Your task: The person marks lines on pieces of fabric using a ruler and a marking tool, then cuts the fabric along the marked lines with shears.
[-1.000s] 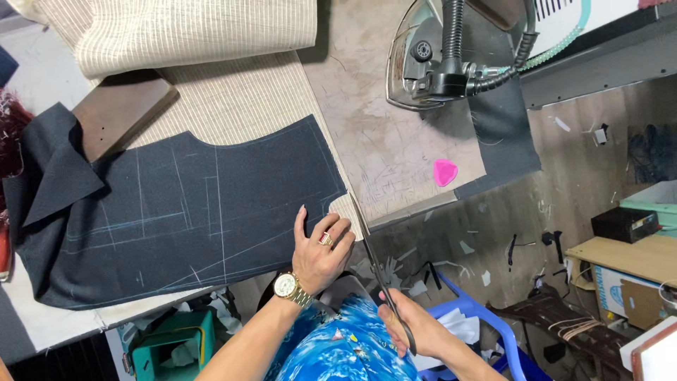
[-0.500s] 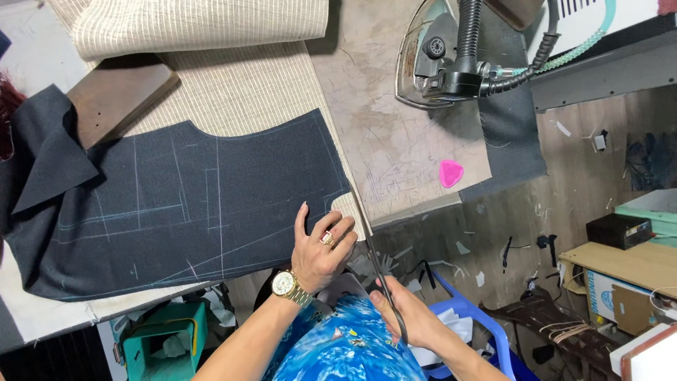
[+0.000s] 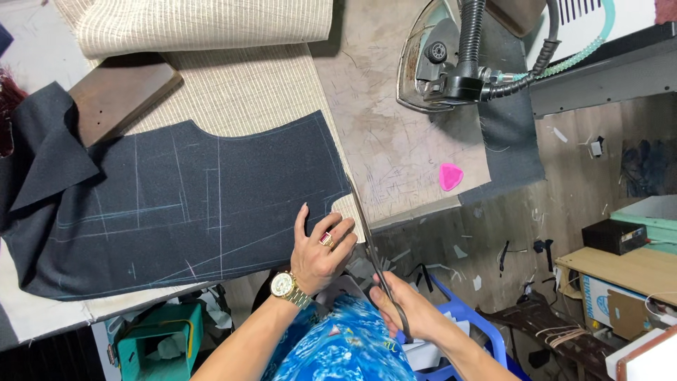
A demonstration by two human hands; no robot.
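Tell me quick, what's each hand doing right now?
Left hand: open, fingers spread, pressing flat on the dark chalk-marked fabric near its edge.
Right hand: closed around the handles of the scissors, blades at the fabric's edge.

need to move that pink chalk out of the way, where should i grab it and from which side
Pinch the pink chalk across its two slanting edges, coming straight down from above. It lies flat on the table, a small rounded triangle with bare surface all round, well apart from the iron.
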